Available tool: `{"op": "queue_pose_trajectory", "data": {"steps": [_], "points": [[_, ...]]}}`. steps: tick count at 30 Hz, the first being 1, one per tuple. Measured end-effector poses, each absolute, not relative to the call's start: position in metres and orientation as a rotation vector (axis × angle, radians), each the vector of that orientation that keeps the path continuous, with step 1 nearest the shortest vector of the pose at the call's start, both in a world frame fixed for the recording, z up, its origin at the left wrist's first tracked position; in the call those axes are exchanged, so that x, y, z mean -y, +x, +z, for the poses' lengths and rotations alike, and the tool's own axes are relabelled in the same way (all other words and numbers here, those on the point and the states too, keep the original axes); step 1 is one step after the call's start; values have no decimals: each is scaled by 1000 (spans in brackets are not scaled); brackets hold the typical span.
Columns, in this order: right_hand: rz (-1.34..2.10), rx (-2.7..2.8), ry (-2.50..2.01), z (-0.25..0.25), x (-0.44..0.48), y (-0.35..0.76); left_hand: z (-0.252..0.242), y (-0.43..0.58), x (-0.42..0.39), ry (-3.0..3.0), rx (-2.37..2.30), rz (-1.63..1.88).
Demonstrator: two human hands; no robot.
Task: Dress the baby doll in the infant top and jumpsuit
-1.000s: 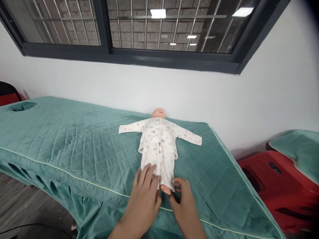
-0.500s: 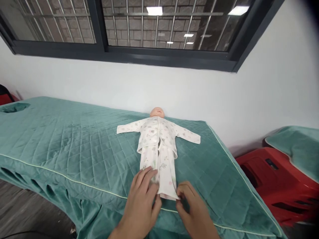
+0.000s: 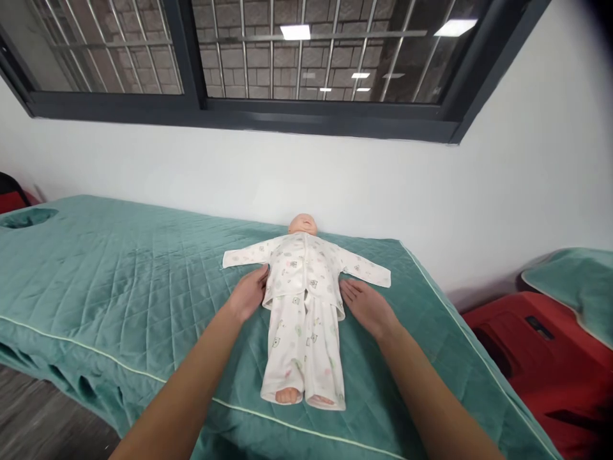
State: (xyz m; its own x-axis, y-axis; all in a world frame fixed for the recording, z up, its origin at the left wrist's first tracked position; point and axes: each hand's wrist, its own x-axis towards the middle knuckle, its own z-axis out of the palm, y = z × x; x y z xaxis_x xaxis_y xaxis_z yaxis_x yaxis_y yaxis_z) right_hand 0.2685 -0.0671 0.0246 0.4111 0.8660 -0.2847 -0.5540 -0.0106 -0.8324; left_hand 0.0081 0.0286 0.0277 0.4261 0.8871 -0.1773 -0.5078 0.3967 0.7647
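Observation:
A baby doll in a white printed jacket and trousers lies on its back on a green quilted massage bed, head toward the wall, sleeves spread, both feet showing at the trouser hems. My left hand rests at the doll's left side by the jacket's hem, fingers flat against the cloth. On the other side my right hand lies flat on the bed cover, fingers stretched out beside the jacket. Neither hand holds anything.
The bed has a face hole at its far left end and stands against a white wall under a dark-framed window. To the right stands a red base with another green-covered bed. Wooden floor shows at the lower left.
Both hands have left the trouser hems at the doll's feet and moved up to either side of its waist. The doll's feet now show below the hems.

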Motion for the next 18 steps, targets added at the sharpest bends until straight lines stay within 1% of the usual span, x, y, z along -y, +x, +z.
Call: {"op": "queue_pose_trajectory", "data": {"steps": [3, 6, 13, 18], "points": [[1231, 367, -1046, 26, 29, 263, 29, 29, -56, 608, -648, 829], [1309, 388, -1001, 31, 13, 252, 27, 40, -68, 515, -625, 741], [1303, 420, -901, 47, -2, 248, 25, 51, -98, 522, -595, 743], [1301, 404, -872, 33, -12, 253, 13, 54, -115, 501, -571, 723]]}}
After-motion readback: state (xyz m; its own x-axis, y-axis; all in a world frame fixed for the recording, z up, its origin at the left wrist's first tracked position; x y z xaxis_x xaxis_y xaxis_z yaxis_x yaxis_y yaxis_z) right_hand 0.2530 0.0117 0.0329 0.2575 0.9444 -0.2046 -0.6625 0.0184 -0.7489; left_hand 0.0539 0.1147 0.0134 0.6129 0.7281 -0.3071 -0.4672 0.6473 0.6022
